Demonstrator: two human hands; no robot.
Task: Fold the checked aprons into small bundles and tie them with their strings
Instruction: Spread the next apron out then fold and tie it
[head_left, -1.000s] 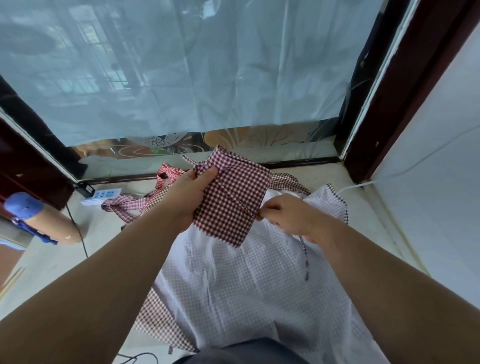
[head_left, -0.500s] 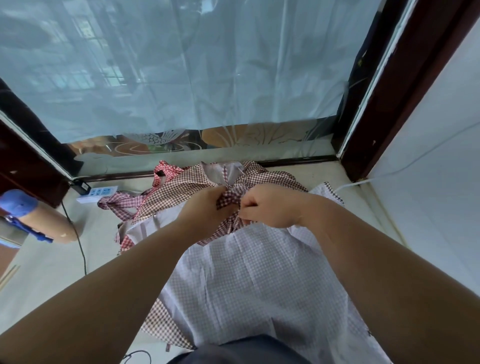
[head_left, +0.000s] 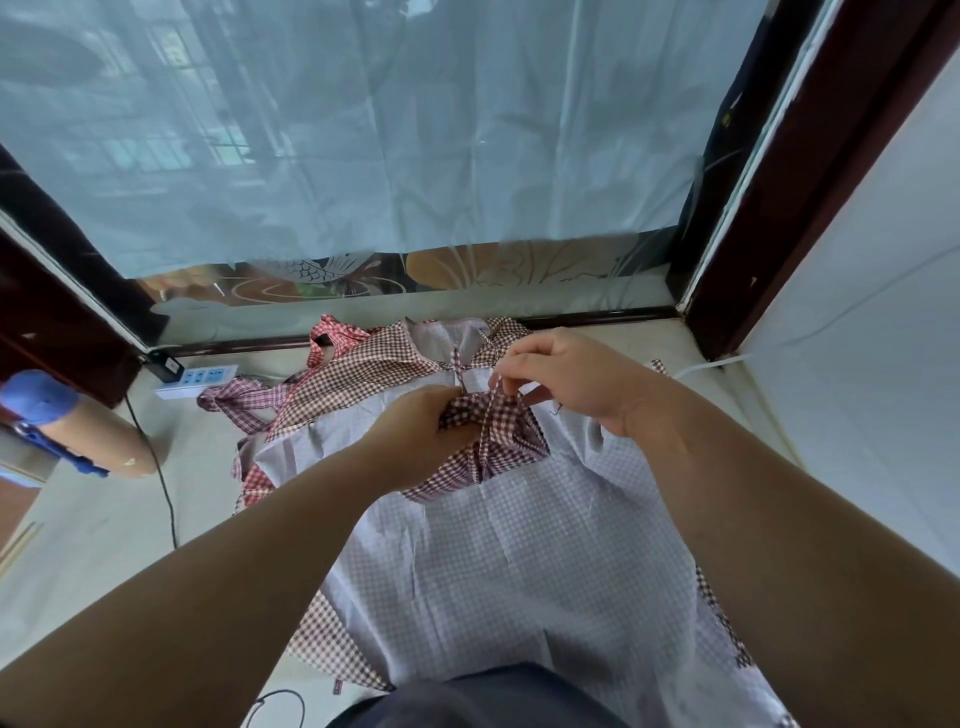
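Note:
A dark red checked apron is folded into a small bundle (head_left: 493, 447) and held above a pale checked apron (head_left: 498, 566) spread on the floor. My left hand (head_left: 421, 431) grips the bundle from its left side. My right hand (head_left: 566, 376) pinches a thin checked string (head_left: 491, 397) that crosses the top of the bundle. Another red checked apron (head_left: 363, 371) lies crumpled behind, near the glass door.
A white power strip (head_left: 197, 379) with a black cable lies at the left by the door frame. A cardboard roll with a blue cap (head_left: 67, 434) rests at the far left. A white cable (head_left: 701, 369) runs along the right wall.
The bundle has come down from in front of the glass to just above the pale apron. My right hand moved from its right edge to its top and now pinches the string.

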